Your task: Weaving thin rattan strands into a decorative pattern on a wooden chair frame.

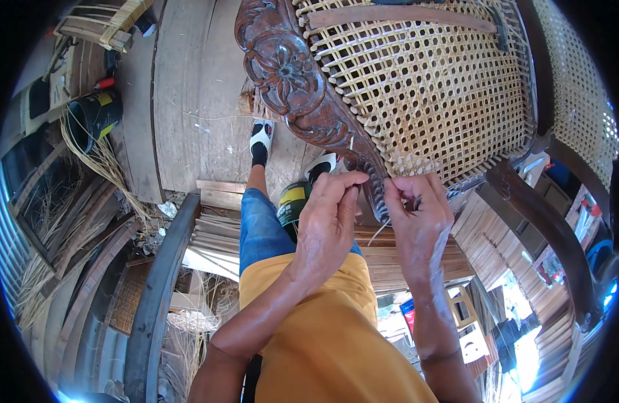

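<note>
Broad, greyish floorboards [195, 87] spread toward ten and eleven o'clock, dusty and dotted with small scraps. Near the rim past ten sits a wooden frame [88, 30]; at ten stands a dark bucket [91, 124] with yellow patches. Bluish corrugated sheeting [7, 242] closes the view at about nine (the lens bows its edge), and tangled pale fibres [44, 275] lie beside it. A heavy dark beam [155, 295] slants at eight. Narrow wooden slats [484, 245] show between three and four, while strong white daylight [528, 359] glares at four o'clock.
</note>
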`<state>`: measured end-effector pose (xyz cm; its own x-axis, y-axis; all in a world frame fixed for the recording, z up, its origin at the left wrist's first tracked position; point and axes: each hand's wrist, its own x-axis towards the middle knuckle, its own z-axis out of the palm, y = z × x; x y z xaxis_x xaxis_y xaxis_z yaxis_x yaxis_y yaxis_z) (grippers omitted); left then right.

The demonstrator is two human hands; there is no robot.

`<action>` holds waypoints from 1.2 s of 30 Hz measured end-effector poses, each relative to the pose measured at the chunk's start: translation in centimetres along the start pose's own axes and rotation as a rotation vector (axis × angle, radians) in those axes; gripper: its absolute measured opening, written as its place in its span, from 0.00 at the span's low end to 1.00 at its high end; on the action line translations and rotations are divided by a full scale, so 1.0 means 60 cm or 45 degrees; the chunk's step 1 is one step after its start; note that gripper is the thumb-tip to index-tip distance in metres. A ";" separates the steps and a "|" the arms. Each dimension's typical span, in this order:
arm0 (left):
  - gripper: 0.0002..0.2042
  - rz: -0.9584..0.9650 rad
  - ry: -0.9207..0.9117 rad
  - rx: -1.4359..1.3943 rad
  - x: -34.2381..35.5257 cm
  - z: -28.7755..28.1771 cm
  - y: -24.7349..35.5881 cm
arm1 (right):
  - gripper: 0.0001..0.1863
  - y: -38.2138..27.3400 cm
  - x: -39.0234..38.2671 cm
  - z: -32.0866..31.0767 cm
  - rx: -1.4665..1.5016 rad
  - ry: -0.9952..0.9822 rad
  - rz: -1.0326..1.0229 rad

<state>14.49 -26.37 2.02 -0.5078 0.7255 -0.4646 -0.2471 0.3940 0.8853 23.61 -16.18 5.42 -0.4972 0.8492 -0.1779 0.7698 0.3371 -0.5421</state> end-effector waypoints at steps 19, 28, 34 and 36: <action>0.08 0.420 0.309 0.254 0.009 0.064 -0.016 | 0.07 -0.003 0.015 -0.036 0.218 -0.194 0.273; 0.05 0.313 0.376 0.255 0.011 0.072 -0.007 | 0.09 0.049 -0.020 -0.105 -0.022 -0.411 0.316; 0.04 0.270 0.431 0.314 0.012 0.072 -0.003 | 0.12 0.101 -0.002 -0.092 0.219 -0.616 0.355; 0.05 0.273 0.470 0.319 0.014 0.073 -0.007 | 0.12 0.112 0.002 -0.093 0.279 -0.630 0.322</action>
<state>17.81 -23.47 1.15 -0.7950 0.5749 -0.1937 0.0783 0.4139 0.9070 30.96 -11.53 6.35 -0.4774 0.5841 -0.6565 0.8141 0.0127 -0.5807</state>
